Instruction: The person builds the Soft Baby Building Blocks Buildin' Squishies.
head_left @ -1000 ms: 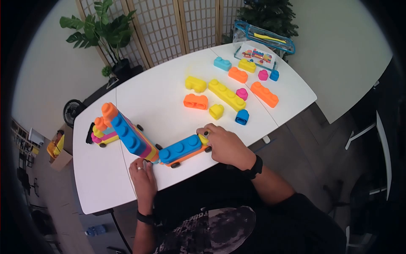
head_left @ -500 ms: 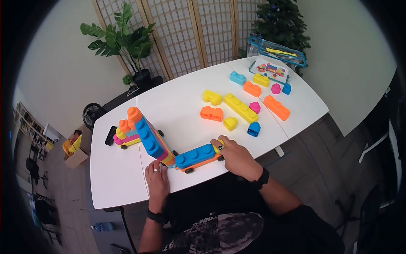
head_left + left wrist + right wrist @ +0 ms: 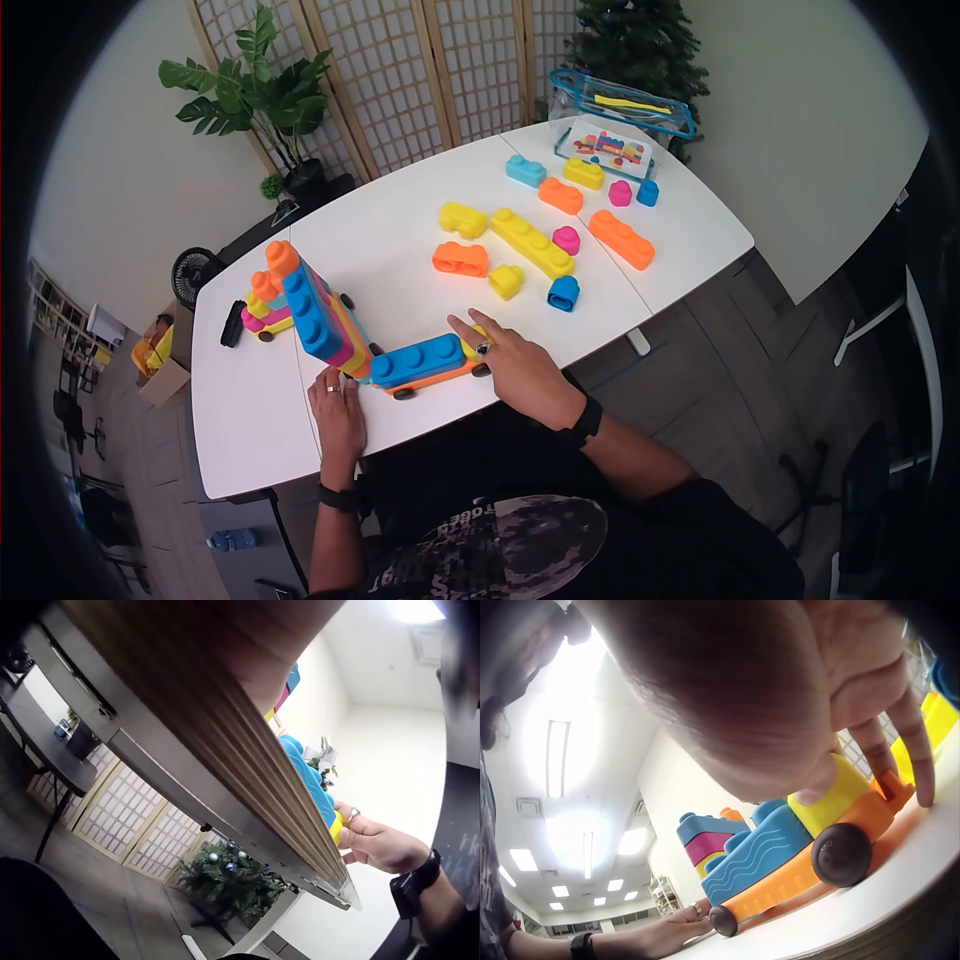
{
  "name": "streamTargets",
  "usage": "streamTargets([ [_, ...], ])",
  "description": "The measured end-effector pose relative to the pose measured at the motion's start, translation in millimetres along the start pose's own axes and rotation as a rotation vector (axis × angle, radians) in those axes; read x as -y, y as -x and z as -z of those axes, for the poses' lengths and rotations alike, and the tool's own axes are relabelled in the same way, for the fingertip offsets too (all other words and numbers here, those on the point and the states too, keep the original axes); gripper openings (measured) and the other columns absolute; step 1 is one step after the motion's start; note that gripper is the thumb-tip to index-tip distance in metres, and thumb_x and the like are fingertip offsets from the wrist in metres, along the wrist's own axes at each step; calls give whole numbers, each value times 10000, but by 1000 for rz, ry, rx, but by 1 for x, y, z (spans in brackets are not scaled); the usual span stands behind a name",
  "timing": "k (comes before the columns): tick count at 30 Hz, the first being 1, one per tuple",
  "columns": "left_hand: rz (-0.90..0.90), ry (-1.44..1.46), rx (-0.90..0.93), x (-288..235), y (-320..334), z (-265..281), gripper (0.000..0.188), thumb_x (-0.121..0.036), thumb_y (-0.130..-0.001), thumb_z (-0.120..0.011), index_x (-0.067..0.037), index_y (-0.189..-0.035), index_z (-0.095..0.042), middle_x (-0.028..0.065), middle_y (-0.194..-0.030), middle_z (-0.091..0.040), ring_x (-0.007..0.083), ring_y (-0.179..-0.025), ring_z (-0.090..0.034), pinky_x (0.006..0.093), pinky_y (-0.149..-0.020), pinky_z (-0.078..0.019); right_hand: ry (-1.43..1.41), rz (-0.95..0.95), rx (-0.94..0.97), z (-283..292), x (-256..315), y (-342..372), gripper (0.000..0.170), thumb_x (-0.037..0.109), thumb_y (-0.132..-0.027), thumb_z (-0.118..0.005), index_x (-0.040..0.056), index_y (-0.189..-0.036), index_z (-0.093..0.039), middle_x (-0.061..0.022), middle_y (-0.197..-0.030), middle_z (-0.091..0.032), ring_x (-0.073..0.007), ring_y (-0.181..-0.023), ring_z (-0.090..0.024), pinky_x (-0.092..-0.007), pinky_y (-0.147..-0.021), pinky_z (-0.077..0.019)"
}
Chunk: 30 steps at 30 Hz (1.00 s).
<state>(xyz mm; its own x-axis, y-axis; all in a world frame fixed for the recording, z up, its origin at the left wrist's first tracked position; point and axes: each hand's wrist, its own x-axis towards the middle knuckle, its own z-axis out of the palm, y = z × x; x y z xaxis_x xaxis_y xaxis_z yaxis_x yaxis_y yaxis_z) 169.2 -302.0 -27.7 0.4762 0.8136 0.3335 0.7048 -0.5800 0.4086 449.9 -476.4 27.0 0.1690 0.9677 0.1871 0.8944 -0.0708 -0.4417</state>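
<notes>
My right hand [image 3: 525,375] pinches a small yellow block [image 3: 829,802] between thumb and fingers. This block sits on the rear end of an orange wheeled base [image 3: 772,883], right behind a long blue block [image 3: 418,362] on the same base. The thumb tip presses the yellow side in the right wrist view. Near the table's front edge, my left hand [image 3: 338,420] rests on the tabletop with its fingers close to the foot of a tall stack of blocks [image 3: 318,325]. That stack adjoins the front of the orange base.
Loose blocks lie across the right half of the table [image 3: 235,430], among them a long yellow block [image 3: 530,243], an orange block [image 3: 460,260] and a blue block [image 3: 563,293]. A picture card [image 3: 608,150] and clear bag [image 3: 625,105] stand behind. A pink-and-yellow wheeled piece [image 3: 265,318] sits left.
The head view has shifted. My right hand stays at the yellow block, its fingers now more spread and stretched forward. My left hand keeps its place beside the stack.
</notes>
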Motion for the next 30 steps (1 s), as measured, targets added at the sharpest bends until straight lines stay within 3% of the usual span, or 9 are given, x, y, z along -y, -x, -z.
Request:
streamTargets([
  [2,-3,4,5,-3,0,1,372,-150,-1126,-554,49,-1440,-565,242,-1408,-595,433,-1284,-528,524,-1123,-433,-5,29,-42,-5,-4,2,914,-154,-860,-599,126,-1695,-353,-185,-1656,-481,-373,-1237,-681,-433,-986,-594],
  [5,-49,-26,-20,0,1,-3,364,-168,-1148,-509,48,-1438,-552,249,-1377,-603,441,-1268,-529,530,-1109,-426,-154,43,-265,-38,-21,3,817,-136,-895,-585,83,-1653,-372,-208,-1607,-526,-399,-1217,-681,-460,-1000,-581],
  [8,-48,3,-19,-1,1,-3,364,-176,-1156,-495,44,-1441,-557,249,-1380,-605,443,-1276,-527,528,-1116,-424,-117,47,-163,-21,-16,1,651,-135,-911,-570,-37,-1541,-437,-261,-1535,-536,-381,-1143,-695,-468,-998,-568],
  [9,-25,5,-9,-3,1,-1,357,-176,-1158,-498,39,-1434,-565,247,-1383,-611,445,-1285,-525,528,-1123,-423,-168,42,-148,-17,-14,1,665,-127,-915,-567,-21,-1559,-444,-241,-1410,-582,-384,-1109,-685,-475,-958,-563],
  [15,-4,3,-37,-5,0,-3,322,-133,-1128,-553,42,-1395,-592,243,-1352,-635,441,-1250,-545,527,-1087,-451,-92,75,-200,-28,-20,1,689,-101,-918,-576,21,-1588,-467,-201,-1284,-603,-377,-1026,-650,-474,-886,-546],
  [21,-50,41,-131,-5,-1,-5,299,-77,-1080,-597,47,-1350,-632,240,-1323,-671,450,-1193,-575,532,-1067,-459,-93,92,-186,-22,-17,-3,716,-108,-910,-553,73,-1599,-484,-220,-1367,-611,-395,-1089,-659,-485,-906,-546],
  [28,46,134,-87,-5,0,-4,359,-79,-1081,-618,-13,-1434,-620,215,-1222,-723,404,-1190,-597,504,-1053,-492,-110,61,-174,-25,-20,-7,614,-59,-954,-642,79,-1545,-551,-210,-1406,-624,-388,-1138,-684,-471,-950,-565],
  [30,82,123,-19,-4,0,-1,405,-95,-1087,-636,9,-1474,-573,232,-1302,-691,404,-1263,-582,482,-1083,-491,-139,47,-151,-22,-19,-7,599,-50,-962,-653,78,-1539,-556,-208,-1416,-623,-390,-1143,-686,-467,-958,-565],
])
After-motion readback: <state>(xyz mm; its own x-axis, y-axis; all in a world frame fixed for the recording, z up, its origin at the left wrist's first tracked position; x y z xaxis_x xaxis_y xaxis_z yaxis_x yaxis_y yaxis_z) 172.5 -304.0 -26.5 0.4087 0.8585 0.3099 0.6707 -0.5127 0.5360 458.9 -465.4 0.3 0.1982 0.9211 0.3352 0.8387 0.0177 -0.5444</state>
